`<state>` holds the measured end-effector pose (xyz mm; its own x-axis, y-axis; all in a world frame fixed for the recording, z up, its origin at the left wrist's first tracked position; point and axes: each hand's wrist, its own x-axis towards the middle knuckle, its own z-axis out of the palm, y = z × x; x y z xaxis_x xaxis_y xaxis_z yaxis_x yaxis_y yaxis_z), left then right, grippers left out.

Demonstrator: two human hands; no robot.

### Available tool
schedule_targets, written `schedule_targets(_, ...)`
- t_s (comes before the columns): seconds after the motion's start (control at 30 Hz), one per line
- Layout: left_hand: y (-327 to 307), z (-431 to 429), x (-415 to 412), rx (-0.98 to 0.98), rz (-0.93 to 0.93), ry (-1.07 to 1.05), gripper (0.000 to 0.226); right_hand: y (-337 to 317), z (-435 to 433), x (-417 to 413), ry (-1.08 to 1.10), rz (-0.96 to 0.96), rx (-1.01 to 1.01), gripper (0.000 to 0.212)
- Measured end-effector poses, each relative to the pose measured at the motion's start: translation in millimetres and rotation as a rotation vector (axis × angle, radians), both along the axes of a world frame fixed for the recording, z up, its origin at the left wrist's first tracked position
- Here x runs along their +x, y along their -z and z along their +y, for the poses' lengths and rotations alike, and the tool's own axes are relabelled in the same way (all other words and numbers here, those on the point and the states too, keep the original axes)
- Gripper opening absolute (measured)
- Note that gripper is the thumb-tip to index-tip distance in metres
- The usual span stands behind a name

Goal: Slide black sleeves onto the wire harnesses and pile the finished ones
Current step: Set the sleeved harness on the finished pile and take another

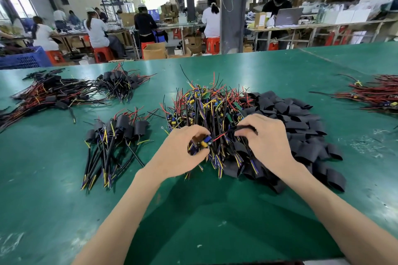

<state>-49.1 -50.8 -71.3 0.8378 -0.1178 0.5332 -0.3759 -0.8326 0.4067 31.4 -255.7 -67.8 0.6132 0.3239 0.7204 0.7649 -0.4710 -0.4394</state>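
A big workshop. The green bench (215,217) fills the front. Behind it, people (97,30) sit on red stools (103,54) at long tables (301,26). A dark pillar (233,17) stands in the middle. Daylight comes through a window (20,5) on the left.

Your bench: green mat top (215,211). Dead ahead of you, heap of bare wire harnesses (206,105), touching heap of black sleeves (301,127) on its right. To your left, sleeved bundle (116,135). Beyond it, small sleeved pile (120,84) and large sleeved pile (53,92). Far right, red-wire pile (379,94).
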Motion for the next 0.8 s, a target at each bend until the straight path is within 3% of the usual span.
schedule_targets(0.17,2,3,4,-0.004,-0.018,-0.115,0.017,-2,-3,6,0.015,0.04,0.104,0.009)
schedule_targets(0.3,1,4,6,-0.022,-0.081,-0.136,0.008,0,-3,9,-0.008,-0.019,-0.074,0.015)
schedule_targets(0.43,2,0,5,-0.004,-0.084,-0.119,0.023,4,0,6,-0.036,-0.126,-0.257,0.04)
schedule_targets(0.63,5,-7,5,0.04,-0.047,-0.083,0.031,7,8,-5,-0.07,-0.188,-0.301,0.043)
schedule_targets(0.8,3,-6,4,0.043,-0.061,-0.09,0.028,5,7,-8,-0.098,-0.086,-0.277,0.042)
